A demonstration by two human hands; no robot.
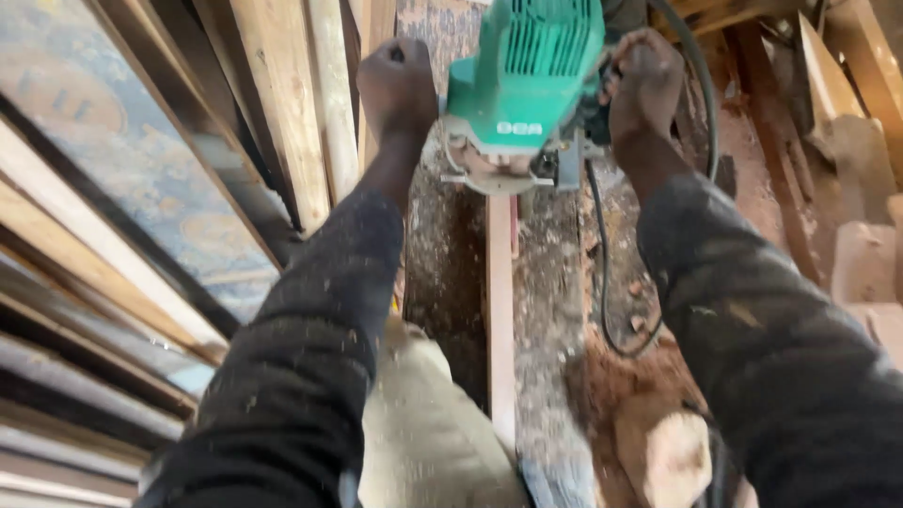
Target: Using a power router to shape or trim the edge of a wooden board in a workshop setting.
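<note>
While both dark-sleeved arms extend toward twelve o'clock, the right hand (pixel 647 73) is clenched around the side handle of a green power tool (pixel 529 80). Left hand (pixel 397 83) is closed in a fist at its nine o'clock. Beneath, a narrow wooden strip (pixel 500 310) runs toward six o'clock; a black cord (pixel 602 273) loops at four.

— Where does the power tool (pixel 527 85) sit?
— On the far end of a narrow strip (pixel 500 320), between the left hand (pixel 398 85) and right hand (pixel 647 83).
— And the planks (pixel 282 113)?
— Stacked to the left; the cable (pixel 602 273) trails right of the strip.
</note>
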